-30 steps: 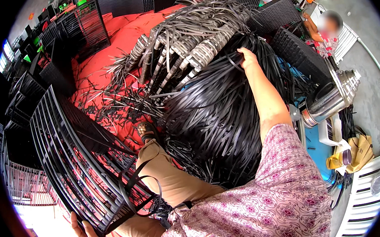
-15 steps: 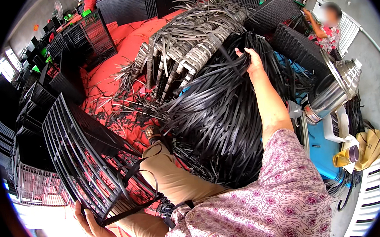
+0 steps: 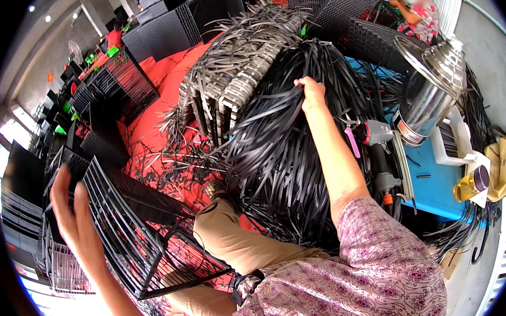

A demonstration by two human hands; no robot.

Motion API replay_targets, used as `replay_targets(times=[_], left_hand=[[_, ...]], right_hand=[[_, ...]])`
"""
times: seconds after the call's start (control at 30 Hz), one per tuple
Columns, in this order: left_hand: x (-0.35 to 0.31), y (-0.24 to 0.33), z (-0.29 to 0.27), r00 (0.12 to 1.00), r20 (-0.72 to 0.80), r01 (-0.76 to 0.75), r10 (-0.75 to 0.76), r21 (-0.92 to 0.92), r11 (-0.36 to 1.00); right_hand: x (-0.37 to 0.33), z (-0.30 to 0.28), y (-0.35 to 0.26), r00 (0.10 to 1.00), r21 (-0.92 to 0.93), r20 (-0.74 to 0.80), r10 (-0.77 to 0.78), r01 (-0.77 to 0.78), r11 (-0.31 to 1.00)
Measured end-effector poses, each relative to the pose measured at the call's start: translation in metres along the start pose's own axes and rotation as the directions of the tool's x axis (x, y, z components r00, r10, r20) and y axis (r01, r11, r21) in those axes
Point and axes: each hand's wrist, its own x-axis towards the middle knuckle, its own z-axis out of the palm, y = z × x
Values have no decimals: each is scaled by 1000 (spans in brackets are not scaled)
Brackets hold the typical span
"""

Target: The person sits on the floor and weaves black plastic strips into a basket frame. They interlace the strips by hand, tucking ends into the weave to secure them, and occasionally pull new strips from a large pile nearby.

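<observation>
My right hand (image 3: 312,93) is closed on black flat plastic strips, at the upper part of a large black heap. The heap of black strips (image 3: 289,173) hangs down in front of me in a thick fall. My left hand (image 3: 75,211) is raised at the left, fingers stretched out, holding nothing. It is beside the upper edge of a black metal frame with parallel bars (image 3: 126,225), which leans by my left leg. Whether the hand touches the frame I cannot tell.
Behind the heap stands a grey-brown woven piece (image 3: 237,94) covered in loose strips. At right, a blue table (image 3: 436,177) holds a steel canister (image 3: 431,98), power tools (image 3: 377,134) and a jar (image 3: 471,185). Strip scraps litter the red floor (image 3: 146,136). A person (image 3: 422,14) sits far right.
My left hand has let go of the frame's lower edge and risen. My right hand has come nearer and left, now closed on strips. The view has shifted.
</observation>
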Motion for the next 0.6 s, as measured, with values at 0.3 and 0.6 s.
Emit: replay_targets(times=[0.3, 0.6], left_hand=[[50, 130, 216, 742, 634, 61, 216, -385, 921], [13, 176, 386, 321, 947, 210, -12, -59, 976]], right_hand=[[-100, -13, 0, 997, -228, 19, -73, 75, 971], [-200, -2, -25, 935, -760, 315, -162, 351, 547]])
